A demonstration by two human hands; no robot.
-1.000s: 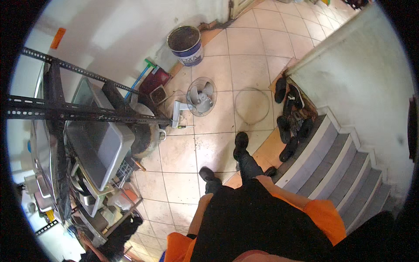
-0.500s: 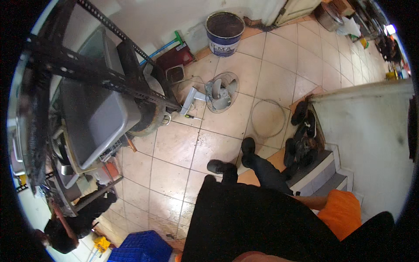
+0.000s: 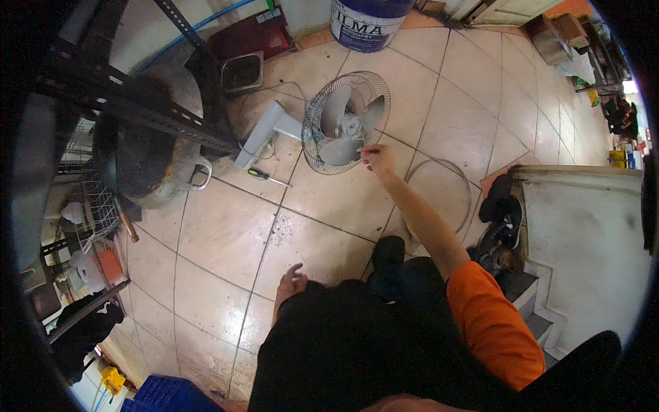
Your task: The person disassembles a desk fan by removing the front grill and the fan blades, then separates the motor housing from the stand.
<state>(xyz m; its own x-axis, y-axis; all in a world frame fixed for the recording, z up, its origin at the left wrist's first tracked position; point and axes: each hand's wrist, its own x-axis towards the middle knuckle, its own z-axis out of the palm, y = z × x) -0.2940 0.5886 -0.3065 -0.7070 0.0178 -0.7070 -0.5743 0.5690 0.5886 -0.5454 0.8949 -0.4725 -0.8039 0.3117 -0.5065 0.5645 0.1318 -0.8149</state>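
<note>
A fan lies on the floor, its grey blades [image 3: 335, 108] exposed inside a round wire cage [image 3: 321, 156], beside its pale stand [image 3: 261, 134]. My right hand [image 3: 376, 159] reaches to the cage's lower right edge, fingertips pinched there; what they grip is too small to make out. My left hand [image 3: 292, 281] hangs low beside my dark apron, fingers apart and holding nothing. A screwdriver [image 3: 259, 174] with a yellow and black handle lies below the stand. A thin loop [image 3: 464, 192] lies on the tiles to the right of the fan.
A black metal rack [image 3: 123, 108] with a large pot [image 3: 182, 175] stands left. A bucket [image 3: 364, 31] and metal pan [image 3: 240, 75] are along the back. Shoes [image 3: 500, 199] sit by steps [image 3: 522, 288] and a low wall [image 3: 583, 233] at right. A blue crate [image 3: 171, 395] is behind me.
I have moved closer to the fan, which appears larger. My right arm has stretched out to the cage, and my left hand has come into view beside the apron.
</note>
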